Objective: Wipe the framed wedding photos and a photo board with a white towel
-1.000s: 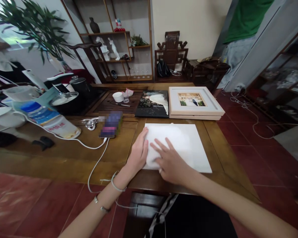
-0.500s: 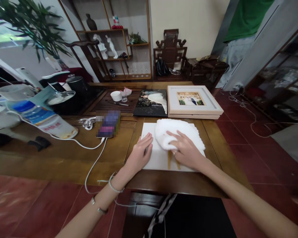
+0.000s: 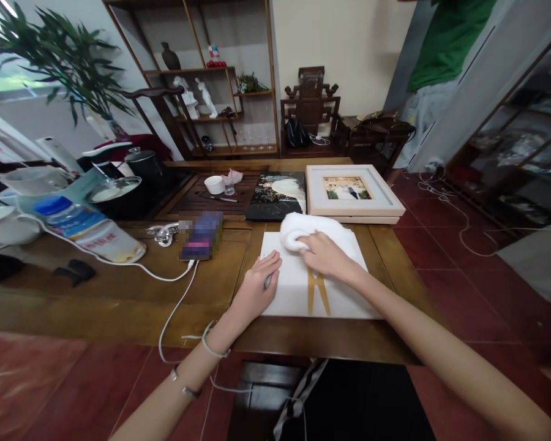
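A flat white board (image 3: 284, 294) lies at the table's front edge, with a tan two-legged shape (image 3: 319, 294) on its lower part. My left hand (image 3: 261, 278) rests on the board's left side, fingers stretched out and holding nothing. On the upper part of the board is a bunched white towel (image 3: 324, 226), fluffy and folded over. My right hand (image 3: 324, 254) grips its near edge, fingertips pressed into the fold. The top of the tan shape is hidden under my right hand and the towel.
Behind the board lie a dark photo panel (image 3: 275, 196) and a pale framed photo (image 3: 356, 191). To the left are a phone (image 3: 202, 236) on a white cable, a bottle (image 3: 92, 229) on its side and a small white cup (image 3: 214, 184). A person in green (image 3: 452, 46) stands at the back right.
My right hand has moved the towel up and left over the board, and its fingers have drawn in. More of the tan shape shows. My left hand stays in place.
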`<state>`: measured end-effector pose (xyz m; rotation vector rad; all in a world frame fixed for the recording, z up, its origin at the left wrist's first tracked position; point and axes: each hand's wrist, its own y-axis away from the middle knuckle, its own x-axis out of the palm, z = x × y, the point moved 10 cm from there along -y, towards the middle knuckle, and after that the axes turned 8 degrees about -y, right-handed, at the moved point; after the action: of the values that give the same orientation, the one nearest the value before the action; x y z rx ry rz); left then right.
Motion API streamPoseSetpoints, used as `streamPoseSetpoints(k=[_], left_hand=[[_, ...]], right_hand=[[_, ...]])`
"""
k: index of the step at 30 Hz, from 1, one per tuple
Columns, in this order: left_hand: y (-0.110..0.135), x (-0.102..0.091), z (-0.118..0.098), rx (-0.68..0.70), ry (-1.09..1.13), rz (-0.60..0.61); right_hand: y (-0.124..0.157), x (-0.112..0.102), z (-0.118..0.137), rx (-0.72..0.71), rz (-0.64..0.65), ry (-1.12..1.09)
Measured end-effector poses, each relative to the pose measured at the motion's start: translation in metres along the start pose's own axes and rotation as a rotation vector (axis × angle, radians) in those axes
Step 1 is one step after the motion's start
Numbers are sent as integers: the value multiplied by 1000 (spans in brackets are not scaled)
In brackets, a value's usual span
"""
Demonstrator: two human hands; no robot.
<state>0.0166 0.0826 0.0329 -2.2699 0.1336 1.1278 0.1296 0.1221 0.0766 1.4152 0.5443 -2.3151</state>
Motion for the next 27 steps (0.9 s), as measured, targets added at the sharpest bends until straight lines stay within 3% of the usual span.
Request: streamPoseSetpoints(k=[4, 7, 9, 12, 17, 21, 27], left_hand=[[1, 0, 1, -17, 14, -5], [1, 4, 1, -27, 24, 34], [1, 8, 2, -31, 22, 64], [2, 11, 5, -35, 7, 72], [3, 13, 6, -28, -3, 76], [3, 10, 4, -16, -8, 69], [2, 10, 3, -10, -19, 100]], right_hand=[[39, -16, -41, 80, -40, 46], [69, -19, -54, 58, -54, 87], [92, -15, -46, -18, -53, 95], [132, -3, -13, -138, -17, 61], [182, 11, 30, -191, 52, 27], [166, 2, 15, -168, 64, -25], [84, -11, -38, -145, 39, 69]])
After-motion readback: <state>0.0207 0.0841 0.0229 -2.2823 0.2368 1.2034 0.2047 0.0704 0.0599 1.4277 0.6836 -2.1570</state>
